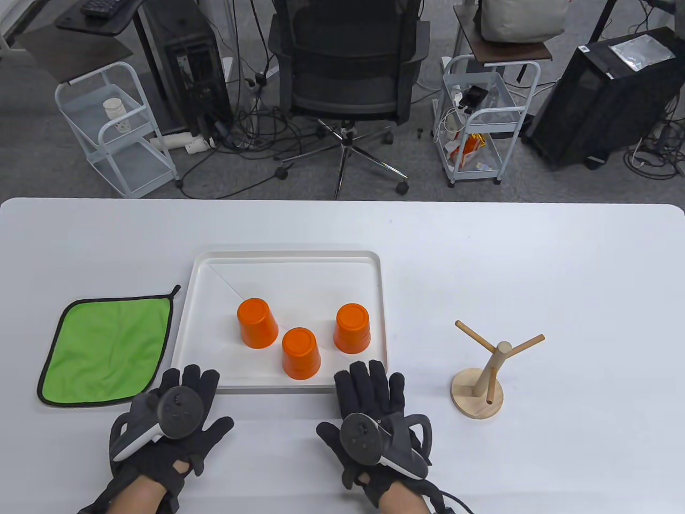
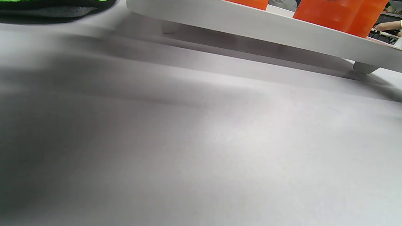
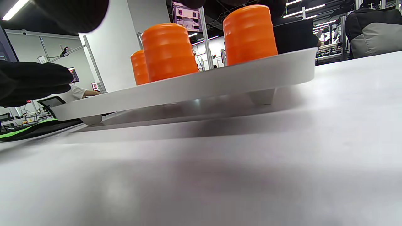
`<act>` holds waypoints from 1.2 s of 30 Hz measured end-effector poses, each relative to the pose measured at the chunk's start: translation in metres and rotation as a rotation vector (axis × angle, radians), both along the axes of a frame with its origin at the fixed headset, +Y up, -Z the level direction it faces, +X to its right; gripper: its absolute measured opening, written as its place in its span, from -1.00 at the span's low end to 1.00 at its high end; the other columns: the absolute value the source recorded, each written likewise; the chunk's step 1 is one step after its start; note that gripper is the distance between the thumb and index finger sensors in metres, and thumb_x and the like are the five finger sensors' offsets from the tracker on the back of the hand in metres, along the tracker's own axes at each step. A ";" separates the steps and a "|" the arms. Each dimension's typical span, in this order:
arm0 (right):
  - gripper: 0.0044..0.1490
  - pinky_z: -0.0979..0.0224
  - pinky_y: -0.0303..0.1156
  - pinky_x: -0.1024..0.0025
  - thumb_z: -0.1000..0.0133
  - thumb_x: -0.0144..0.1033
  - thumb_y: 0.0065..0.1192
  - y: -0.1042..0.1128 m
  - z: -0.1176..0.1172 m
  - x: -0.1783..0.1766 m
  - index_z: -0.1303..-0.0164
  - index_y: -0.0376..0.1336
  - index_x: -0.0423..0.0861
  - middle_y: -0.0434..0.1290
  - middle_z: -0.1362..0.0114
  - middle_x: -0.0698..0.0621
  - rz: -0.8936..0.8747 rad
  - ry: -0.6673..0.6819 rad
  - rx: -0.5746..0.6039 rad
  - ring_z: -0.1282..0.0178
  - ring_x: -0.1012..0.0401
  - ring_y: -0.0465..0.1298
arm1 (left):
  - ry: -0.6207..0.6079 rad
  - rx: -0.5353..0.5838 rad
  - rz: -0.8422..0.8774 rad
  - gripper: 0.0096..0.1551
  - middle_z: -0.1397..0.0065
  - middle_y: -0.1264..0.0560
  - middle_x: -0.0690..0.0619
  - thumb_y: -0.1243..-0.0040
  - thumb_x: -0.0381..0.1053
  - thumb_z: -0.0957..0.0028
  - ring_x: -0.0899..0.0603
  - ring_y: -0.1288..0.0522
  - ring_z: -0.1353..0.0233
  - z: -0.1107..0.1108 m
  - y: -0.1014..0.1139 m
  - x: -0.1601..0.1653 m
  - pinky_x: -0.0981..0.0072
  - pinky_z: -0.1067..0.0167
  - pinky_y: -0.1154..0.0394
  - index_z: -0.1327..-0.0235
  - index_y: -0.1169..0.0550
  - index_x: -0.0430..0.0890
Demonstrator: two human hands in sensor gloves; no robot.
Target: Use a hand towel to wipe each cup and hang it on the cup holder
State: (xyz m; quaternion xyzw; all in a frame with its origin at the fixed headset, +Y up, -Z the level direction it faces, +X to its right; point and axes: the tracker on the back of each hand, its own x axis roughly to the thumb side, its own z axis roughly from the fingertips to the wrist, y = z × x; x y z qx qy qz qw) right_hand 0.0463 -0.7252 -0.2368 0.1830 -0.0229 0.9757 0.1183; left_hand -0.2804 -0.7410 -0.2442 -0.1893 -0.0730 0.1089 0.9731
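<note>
Three orange cups stand upside down in a white tray (image 1: 203, 300): a left cup (image 1: 257, 323), a middle cup (image 1: 301, 353) and a right cup (image 1: 352, 328). A green hand towel (image 1: 108, 348) lies flat left of the tray. The wooden cup holder (image 1: 479, 383) with bare pegs stands to the right. My left hand (image 1: 184, 396) lies flat on the table below the tray's left corner, fingers straight, holding nothing. My right hand (image 1: 369, 396) lies flat below the tray's right corner, also empty. The right wrist view shows the cups (image 3: 169, 51) above the tray rim (image 3: 201, 88).
The table's far edge borders a floor with an office chair (image 1: 348, 69), two wire carts (image 1: 115, 128) and computer towers. Bare tabletop lies between the tray and the cup holder and behind the tray.
</note>
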 end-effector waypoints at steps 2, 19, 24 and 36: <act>0.13 -0.53 -0.38 -0.42 -0.10 0.30 0.00 0.003 -0.005 0.003 -0.64 -0.23 -0.14 -0.22 -0.78 -0.25 0.012 -0.010 0.003 -0.69 -0.35 -0.24 | -0.002 -0.002 0.010 0.09 -0.69 0.33 -0.08 0.16 0.50 0.04 -0.41 0.34 -0.61 0.000 0.000 0.000 -0.42 -0.48 0.18 -0.54 0.26 0.07; 0.14 -0.54 -0.38 -0.43 -0.09 0.23 0.10 0.040 -0.075 -0.003 -0.63 -0.30 -0.07 -0.25 -0.77 -0.24 0.158 -0.085 -0.021 -0.69 -0.35 -0.21 | -0.022 -0.005 0.049 0.08 -0.69 0.32 -0.08 0.15 0.50 0.04 -0.41 0.35 -0.61 0.001 0.000 -0.002 -0.42 -0.48 0.16 -0.54 0.24 0.06; 0.09 -0.55 -0.35 -0.43 -0.10 0.18 0.11 0.047 -0.101 -0.009 -0.63 -0.27 -0.05 -0.22 -0.77 -0.23 0.189 -0.108 -0.043 -0.69 -0.35 -0.15 | -0.028 -0.010 0.059 0.08 -0.69 0.32 -0.08 0.15 0.50 0.04 -0.41 0.35 -0.61 0.001 0.000 -0.003 -0.42 -0.48 0.16 -0.54 0.24 0.06; 0.02 -0.58 -0.27 -0.45 -0.10 0.14 0.15 0.045 -0.144 -0.024 -0.63 -0.21 0.07 -0.15 -0.77 -0.22 0.284 -0.149 -0.131 -0.66 -0.32 0.01 | -0.035 -0.019 0.076 0.08 -0.69 0.33 -0.09 0.16 0.50 0.04 -0.41 0.36 -0.61 0.000 0.000 -0.004 -0.43 -0.48 0.16 -0.54 0.24 0.07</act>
